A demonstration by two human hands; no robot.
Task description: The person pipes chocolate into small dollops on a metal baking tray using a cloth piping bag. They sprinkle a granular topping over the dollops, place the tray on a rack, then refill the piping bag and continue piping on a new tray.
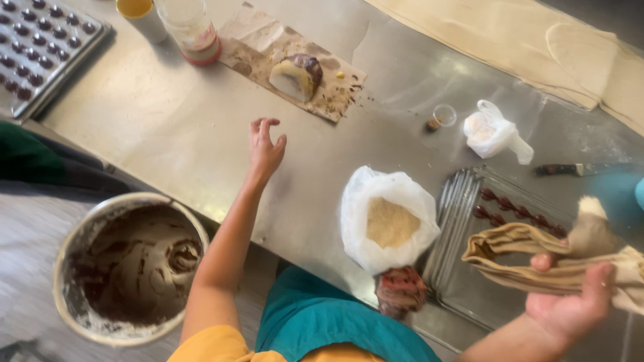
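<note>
A folded strip of tan dough [530, 258] was gripped by the right hand [570, 302], whose fingers were curled shut around it, above a metal tray [463, 281] on the steel desk [168, 127]. The dough was draped across the palm and trailed out to either side of it. Small dark round pieces [500, 204] were lined up in rows on the tray just beyond the dough. The left hand [265, 151] was held open and empty over the desk, fingers loosely bent, well apart from the tray; whether it touched the surface could not be told. A white plastic bag of pale crumbs [388, 221] was set just beside the tray, between it and the left hand. A knotted white bag [493, 131] and a small clear cup [443, 115] were placed beyond the tray, with a dark-handled knife [563, 169] near them. A pot smeared with brown batter [131, 265] was seen off the desk's near edge, well apart from the tray. A lump of marbled dough on brown paper [296, 75] was left beyond the left hand.
</note>
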